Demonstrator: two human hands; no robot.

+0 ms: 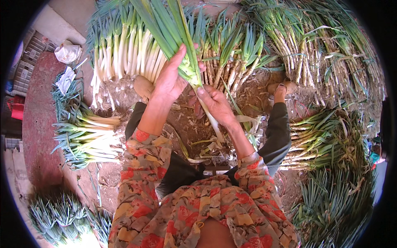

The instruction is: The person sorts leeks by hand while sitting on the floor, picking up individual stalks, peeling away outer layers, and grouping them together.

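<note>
My left hand (173, 76) is closed around the green upper stalk of a large scallion (189, 69), thumb along the leaves. Just below, my right hand (215, 102) grips the same plant where the green turns white, with the thumb pressed on the stem. Its pale shank slants down to the right, towards the peelings on the ground. Beyond my left hand stands a row of clean, white-stemmed scallions (133, 52). Past my right hand lie scallions with brown, soil-stained stems (229, 65). Stripped leaf sheaths (214, 148) are scattered between my legs.
Peeled scallions (96, 133) form a stack at my left, and unpeeled ones (313, 139) lie at my right. More long bundles (310, 49) fill the upper right. A reddish board (42, 124) edges the left side. My shoes (143, 86) rest on the dirt floor.
</note>
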